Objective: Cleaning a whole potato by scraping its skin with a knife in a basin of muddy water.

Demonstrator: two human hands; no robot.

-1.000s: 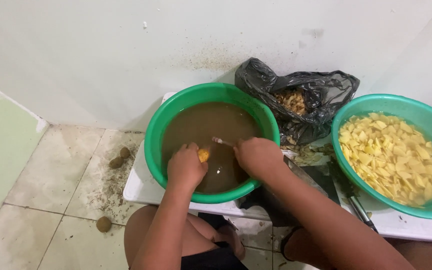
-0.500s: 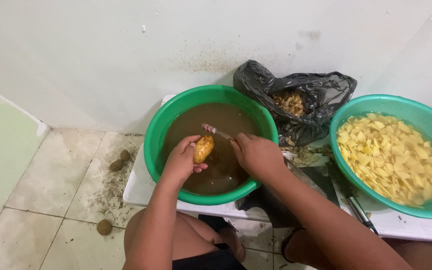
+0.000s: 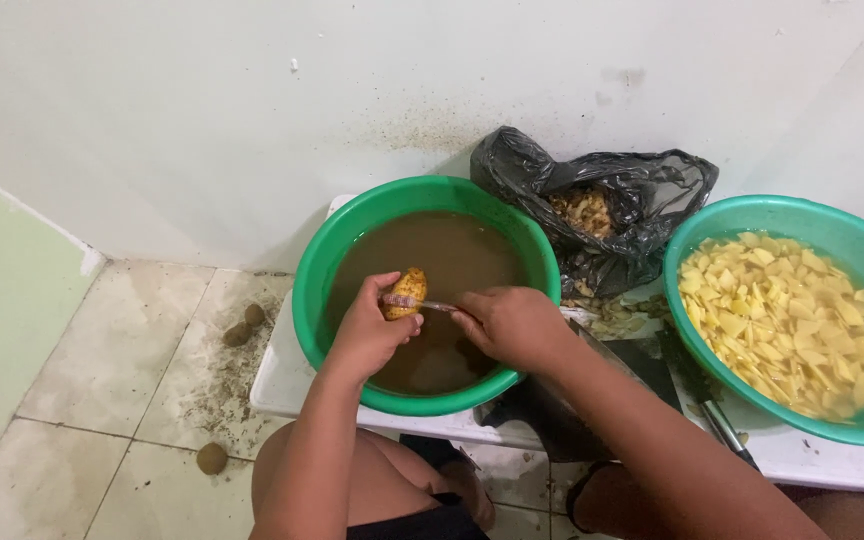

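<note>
The person's bare knees sit at the near edge of the low white table [image 3: 282, 385]. A dark-handled knife [image 3: 727, 430] lies on the table near its right front edge, just below the right basin.

Left hand [image 3: 367, 335]: fingers closed around a small yellow, partly peeled potato [image 3: 404, 292], holding it just above the water line over the middle of the left basin. Right hand [image 3: 512, 322]: fingers curled shut on a thin metal peeling blade [image 3: 427, 305], whose tip touches the potato's lower side; the handle is hidden inside the fist.

Both hands are over a round green plastic basin of muddy brown water [image 3: 312, 300], which stands at the table's left end. A second round green plastic basin [image 3: 697, 225], filled with pale yellow cut potato pieces [image 3: 792, 320], stands at the right end, well apart from the first.

Between the two basins, toward the far edge, a crumpled black plastic bag [image 3: 632, 200] lies open with brownish peelings [image 3: 582, 210] inside. Loose peelings lie on the table just below it.

On the tiled floor [image 3: 102, 360] to the left lie three small brown unpeeled potatoes [image 3: 212, 458] amid scattered dirt. A white wall [image 3: 252, 100] closes the far side.
</note>
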